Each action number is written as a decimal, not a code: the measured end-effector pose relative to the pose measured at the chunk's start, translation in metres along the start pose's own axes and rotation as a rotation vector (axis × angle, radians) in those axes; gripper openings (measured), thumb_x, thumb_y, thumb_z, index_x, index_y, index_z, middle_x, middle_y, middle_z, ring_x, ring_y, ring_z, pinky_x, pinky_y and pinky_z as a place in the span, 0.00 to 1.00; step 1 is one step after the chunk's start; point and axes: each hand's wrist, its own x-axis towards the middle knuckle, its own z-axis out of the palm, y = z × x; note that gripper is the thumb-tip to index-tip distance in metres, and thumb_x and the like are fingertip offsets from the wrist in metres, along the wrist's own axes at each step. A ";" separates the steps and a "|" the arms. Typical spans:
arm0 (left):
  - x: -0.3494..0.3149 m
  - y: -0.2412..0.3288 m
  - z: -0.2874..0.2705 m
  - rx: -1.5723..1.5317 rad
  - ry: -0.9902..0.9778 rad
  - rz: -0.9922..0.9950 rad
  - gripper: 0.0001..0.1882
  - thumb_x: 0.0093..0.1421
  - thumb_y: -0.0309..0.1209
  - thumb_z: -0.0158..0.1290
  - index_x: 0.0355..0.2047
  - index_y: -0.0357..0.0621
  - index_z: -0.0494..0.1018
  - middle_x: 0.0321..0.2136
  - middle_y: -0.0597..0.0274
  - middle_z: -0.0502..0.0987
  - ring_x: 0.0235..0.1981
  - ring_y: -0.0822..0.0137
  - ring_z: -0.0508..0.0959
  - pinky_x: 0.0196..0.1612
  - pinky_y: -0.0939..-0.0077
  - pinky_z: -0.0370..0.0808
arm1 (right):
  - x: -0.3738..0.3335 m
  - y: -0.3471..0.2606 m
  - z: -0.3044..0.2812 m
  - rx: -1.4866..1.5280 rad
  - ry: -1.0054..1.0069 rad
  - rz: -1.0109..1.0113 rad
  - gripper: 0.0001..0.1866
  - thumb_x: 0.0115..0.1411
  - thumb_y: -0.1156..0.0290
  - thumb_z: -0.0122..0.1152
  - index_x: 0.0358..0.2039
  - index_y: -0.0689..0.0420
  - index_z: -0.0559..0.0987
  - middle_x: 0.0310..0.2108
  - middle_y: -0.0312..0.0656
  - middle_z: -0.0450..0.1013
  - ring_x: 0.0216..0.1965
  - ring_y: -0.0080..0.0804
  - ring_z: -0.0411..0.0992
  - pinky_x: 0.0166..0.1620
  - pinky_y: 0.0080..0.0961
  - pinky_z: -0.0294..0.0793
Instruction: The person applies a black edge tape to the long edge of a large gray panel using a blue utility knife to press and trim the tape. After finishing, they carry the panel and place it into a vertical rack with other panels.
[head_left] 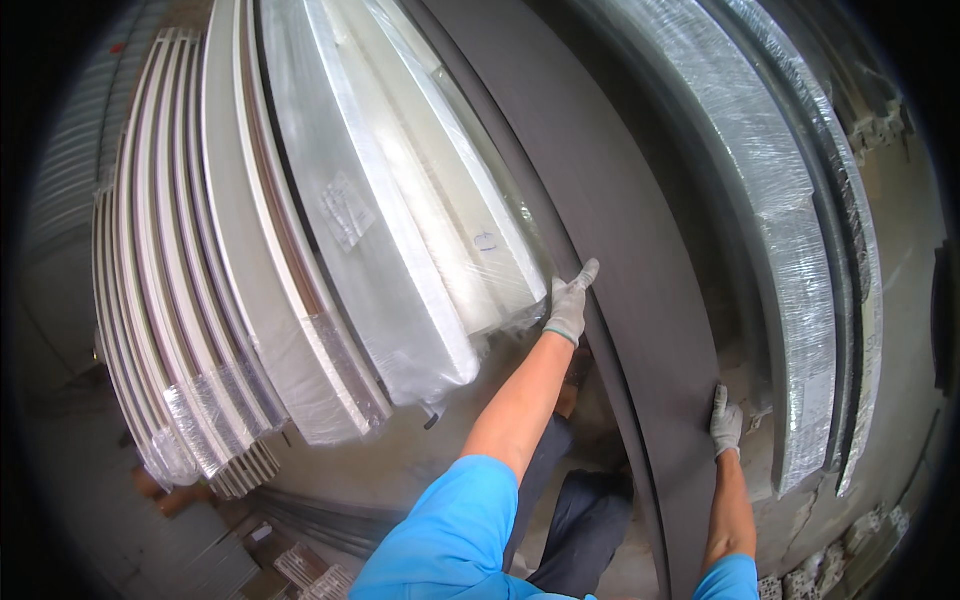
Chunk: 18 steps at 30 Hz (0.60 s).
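A long, wide dark grey panel [630, 230] runs from the top of the view down past my body. My left hand [571, 300], in a pale work glove, grips its left edge with the thumb laid over the face. Lower down, my right hand [726, 422], gloved alike, holds the right edge, thumb up along the front. The fingers behind the panel are hidden on both sides. Just left of my left hand ends a stack of white panels [440, 200] in clear plastic wrap.
Striped bundles of long profiles [180, 250] stand at the left, their ends wrapped in plastic. To the right are film-wrapped long bundles [790, 250]. Cut profile ends [815, 575] show at the lower right, and more long profiles [325, 520] lie at the lower left.
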 end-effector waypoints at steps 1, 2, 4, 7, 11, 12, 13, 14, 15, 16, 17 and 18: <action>0.009 -0.002 0.002 0.059 0.021 -0.017 0.70 0.48 0.60 0.70 0.72 0.27 0.40 0.70 0.40 0.57 0.73 0.49 0.53 0.73 0.53 0.50 | 0.009 0.001 0.006 -0.004 -0.002 0.027 0.42 0.70 0.35 0.33 0.52 0.63 0.79 0.47 0.65 0.76 0.50 0.67 0.72 0.54 0.52 0.69; 0.018 -0.004 0.003 0.042 0.020 0.004 0.68 0.50 0.59 0.70 0.71 0.25 0.42 0.70 0.38 0.57 0.73 0.48 0.54 0.73 0.55 0.51 | 0.017 0.002 0.012 0.030 0.013 -0.026 0.43 0.70 0.34 0.33 0.54 0.63 0.78 0.50 0.65 0.75 0.52 0.66 0.71 0.55 0.51 0.68; 0.033 -0.007 0.006 0.121 0.055 -0.083 0.64 0.52 0.58 0.69 0.70 0.22 0.46 0.69 0.35 0.57 0.71 0.48 0.57 0.72 0.60 0.54 | 0.034 0.001 0.025 0.090 0.063 -0.099 0.44 0.69 0.33 0.32 0.58 0.63 0.75 0.55 0.65 0.73 0.57 0.65 0.69 0.59 0.49 0.67; 0.049 -0.011 0.011 0.114 0.119 -0.037 0.63 0.53 0.59 0.67 0.69 0.21 0.48 0.67 0.33 0.59 0.70 0.46 0.59 0.71 0.61 0.56 | 0.057 -0.005 0.038 0.003 -0.005 -0.002 0.46 0.68 0.31 0.31 0.62 0.62 0.72 0.59 0.64 0.69 0.61 0.63 0.66 0.62 0.46 0.65; 0.062 -0.007 0.018 0.123 0.086 0.047 0.63 0.54 0.59 0.66 0.69 0.21 0.48 0.67 0.33 0.61 0.70 0.46 0.60 0.70 0.62 0.58 | 0.072 -0.023 0.039 0.116 -0.008 0.031 0.49 0.67 0.29 0.29 0.63 0.62 0.71 0.60 0.64 0.69 0.62 0.64 0.66 0.64 0.45 0.64; 0.065 -0.004 0.020 0.139 0.095 0.052 0.62 0.54 0.60 0.66 0.69 0.21 0.48 0.67 0.34 0.61 0.70 0.46 0.60 0.70 0.62 0.58 | 0.074 -0.028 0.037 0.128 0.023 0.004 0.49 0.67 0.28 0.29 0.63 0.63 0.71 0.60 0.64 0.69 0.62 0.63 0.66 0.64 0.44 0.64; 0.067 -0.001 0.022 0.188 0.104 0.029 0.62 0.54 0.60 0.66 0.68 0.21 0.49 0.67 0.34 0.61 0.70 0.47 0.61 0.70 0.62 0.58 | 0.074 -0.032 0.033 0.111 0.068 -0.008 0.50 0.67 0.28 0.29 0.63 0.63 0.71 0.60 0.64 0.69 0.62 0.63 0.66 0.64 0.44 0.63; 0.068 0.001 0.023 0.162 0.091 0.058 0.62 0.54 0.59 0.66 0.68 0.21 0.49 0.67 0.34 0.61 0.70 0.47 0.61 0.70 0.62 0.58 | 0.075 -0.036 0.029 0.133 0.016 0.011 0.50 0.67 0.28 0.29 0.63 0.63 0.72 0.60 0.63 0.69 0.62 0.63 0.66 0.64 0.44 0.64; 0.069 0.004 0.024 0.168 0.081 0.061 0.61 0.55 0.59 0.66 0.68 0.21 0.49 0.67 0.35 0.61 0.70 0.47 0.61 0.70 0.62 0.58 | 0.076 -0.040 0.025 0.128 -0.023 0.039 0.50 0.67 0.28 0.30 0.62 0.64 0.72 0.60 0.63 0.69 0.62 0.62 0.66 0.64 0.44 0.64; 0.070 0.005 0.025 0.195 0.092 0.034 0.61 0.55 0.59 0.65 0.69 0.21 0.49 0.67 0.35 0.61 0.70 0.47 0.61 0.70 0.62 0.58 | 0.078 -0.044 0.021 0.105 -0.037 0.055 0.50 0.67 0.27 0.30 0.62 0.64 0.73 0.60 0.63 0.70 0.62 0.62 0.66 0.64 0.43 0.64; 0.070 0.006 0.026 0.151 0.078 0.053 0.61 0.55 0.59 0.65 0.69 0.21 0.49 0.67 0.36 0.61 0.70 0.47 0.61 0.70 0.62 0.58 | 0.080 -0.047 0.019 0.100 -0.029 0.041 0.50 0.67 0.27 0.30 0.61 0.64 0.73 0.60 0.63 0.70 0.62 0.62 0.66 0.64 0.43 0.63; 0.071 0.006 0.026 0.131 0.084 0.042 0.61 0.55 0.59 0.66 0.69 0.21 0.50 0.67 0.36 0.61 0.70 0.47 0.61 0.70 0.62 0.58 | 0.082 -0.050 0.018 0.081 0.004 0.016 0.50 0.67 0.27 0.30 0.61 0.64 0.74 0.60 0.63 0.70 0.62 0.61 0.66 0.64 0.43 0.63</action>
